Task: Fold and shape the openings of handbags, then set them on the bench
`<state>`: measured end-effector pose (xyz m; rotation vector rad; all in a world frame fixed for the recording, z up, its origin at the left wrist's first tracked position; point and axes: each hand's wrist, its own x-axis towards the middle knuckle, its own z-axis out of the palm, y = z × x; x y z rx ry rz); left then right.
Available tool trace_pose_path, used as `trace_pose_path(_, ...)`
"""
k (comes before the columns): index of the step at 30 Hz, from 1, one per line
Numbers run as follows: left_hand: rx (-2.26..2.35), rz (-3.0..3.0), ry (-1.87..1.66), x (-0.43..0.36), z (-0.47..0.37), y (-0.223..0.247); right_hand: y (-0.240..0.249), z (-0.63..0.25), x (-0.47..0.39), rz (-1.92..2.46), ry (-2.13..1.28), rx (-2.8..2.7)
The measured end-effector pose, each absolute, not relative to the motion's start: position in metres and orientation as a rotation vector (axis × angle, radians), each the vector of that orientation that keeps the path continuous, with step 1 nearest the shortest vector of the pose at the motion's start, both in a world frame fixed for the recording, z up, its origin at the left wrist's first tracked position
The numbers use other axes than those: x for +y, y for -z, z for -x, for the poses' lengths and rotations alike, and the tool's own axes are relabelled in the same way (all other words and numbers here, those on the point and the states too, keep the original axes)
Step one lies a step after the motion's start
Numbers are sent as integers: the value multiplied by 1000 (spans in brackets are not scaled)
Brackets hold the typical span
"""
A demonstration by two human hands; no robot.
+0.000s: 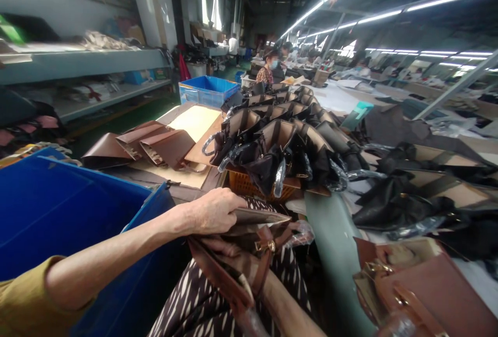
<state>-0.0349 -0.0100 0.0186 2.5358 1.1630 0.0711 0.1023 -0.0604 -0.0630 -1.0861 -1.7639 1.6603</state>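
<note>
A brown handbag [233,280] lies across my lap, its mouth open towards me. My left hand [218,211] is closed on the upper edge of the bag, fingers curled over it. Below it, my right hand [225,248] reaches in past a strap and grips the bag at its opening; its fingertips are hidden. A strap with a gold buckle [268,245] crosses above my right forearm. Clear plastic wraps the bag's handle [302,234].
Blue bins [78,207] stand at my left. Brown bag pieces [167,147] lie on boards ahead. Several black handbags [280,139] are heaped in the middle, partly over an orange basket [249,184]. Another brown handbag [428,285] sits right. A person [268,67] is further back.
</note>
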Motion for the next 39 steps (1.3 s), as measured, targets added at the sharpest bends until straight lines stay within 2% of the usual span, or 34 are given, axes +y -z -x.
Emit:
trace_pose_path(4, 1221, -2518, -71, -9, 49, -15, 76, -118, -61, 1050, -1807, -1753)
trace_pose_path(8, 1235, -2535, -101, -6, 52, -12, 61, -165, -89, 1383, -1625, -1560)
trace_pose_path(10, 1193, -2553, -101, -5, 48, -12, 43, -181, -103, 1569, -1225, -1598)
trace_pose_path(13, 1123, -2548, -91, -6, 40, -16, 22, -188, -107, 1425, -602, -1916)
trace_pose_path(15, 1120, -2522, -117, -9, 36, -19, 18, -183, -101, 1386, -330, -2128)
trace_pose_path(17, 1133, -2490, -190, -12, 35, -23, 22, -175, -92, 1525, -223, -2314)
trace_pose_path(21, 1014, -2496, -380, -19, 34, -28, 27, -169, -89, 1840, -353, -2581)
trace_pose_path(25, 852, -2649, -314, -22, 33, -26, 10, -181, -97, 1634, -586, -2445)
trace_pose_path(30, 866, -2780, -196, -23, 30, -17, -7, -199, -76, 1711, -459, -1960)
trace_pose_path(34, 827, -2767, -273, -21, 30, -16, 0, -197, -46, 1677, -870, -2001)
trace_pose_path(39, 874, -2636, -273, -15, 43, -29, 7, -187, -45, 1765, -840, -2090)
